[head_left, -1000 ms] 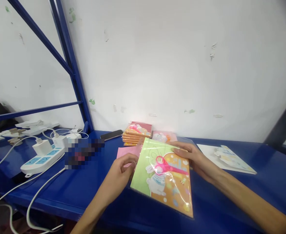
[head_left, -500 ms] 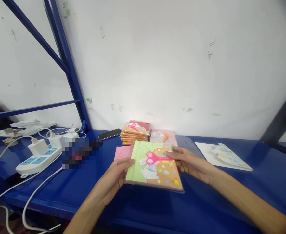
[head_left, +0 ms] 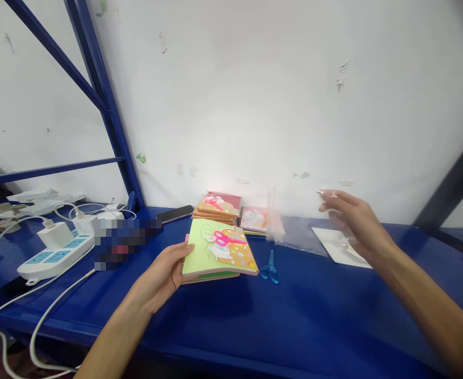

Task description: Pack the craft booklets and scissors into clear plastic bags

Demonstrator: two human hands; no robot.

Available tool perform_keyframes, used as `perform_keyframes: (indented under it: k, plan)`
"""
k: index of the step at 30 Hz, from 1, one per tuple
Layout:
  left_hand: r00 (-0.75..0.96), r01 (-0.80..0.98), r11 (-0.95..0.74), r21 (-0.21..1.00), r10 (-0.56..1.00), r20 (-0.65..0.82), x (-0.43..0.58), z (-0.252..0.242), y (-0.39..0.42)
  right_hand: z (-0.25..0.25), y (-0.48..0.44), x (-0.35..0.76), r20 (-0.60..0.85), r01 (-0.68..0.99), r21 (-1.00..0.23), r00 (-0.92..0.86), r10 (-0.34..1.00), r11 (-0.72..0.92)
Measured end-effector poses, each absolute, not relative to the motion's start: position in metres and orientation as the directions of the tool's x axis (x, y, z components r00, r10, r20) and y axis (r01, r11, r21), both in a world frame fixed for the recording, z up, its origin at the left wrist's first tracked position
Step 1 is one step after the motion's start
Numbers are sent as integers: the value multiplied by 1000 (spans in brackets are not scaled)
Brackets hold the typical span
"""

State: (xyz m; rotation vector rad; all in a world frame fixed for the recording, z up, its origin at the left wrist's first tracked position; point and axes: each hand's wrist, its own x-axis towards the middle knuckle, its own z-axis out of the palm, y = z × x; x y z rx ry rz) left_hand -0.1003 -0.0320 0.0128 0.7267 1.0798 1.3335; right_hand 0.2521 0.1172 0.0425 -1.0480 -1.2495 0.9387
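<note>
My left hand (head_left: pixel 171 270) is closed on the left edge of a green and orange paper-craft book (head_left: pixel 218 252), with a white rabbit and pink scissors pictured on its cover. Its pages are slightly parted along the near edge. To the right, my right hand (head_left: pixel 352 218) is raised above the table, blurred by motion. A clear plastic sleeve (head_left: pixel 273 216), faint and smeared, is pinched at its fingertips. Blue scissors (head_left: pixel 270 269) lie on the table just right of the book.
Behind the book stand a stack of similar books (head_left: pixel 218 205) and another small pile (head_left: pixel 253 218). A phone (head_left: pixel 175 213) lies to their left. A white power strip (head_left: pixel 56 252) with cables sits at the left. A white printed sheet (head_left: pixel 334 245) lies on the blue table (head_left: pixel 314 316).
My right hand has left the book and moved up and right with the plastic sleeve. The book, now out of the sleeve, has shifted left in my left hand. The blue scissors have come into view.
</note>
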Motion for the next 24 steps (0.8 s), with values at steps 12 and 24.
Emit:
perform_keyframes:
  k: [12,24]
  plan:
    - [-23,-430,176,885,979,-205,-103,20,-35,3,142,241,253,295,-935,160,954,199]
    - [23,-461,196,866,978,-209,-89,18,-42,9,60,171,-1,232,-952,-657,754,201]
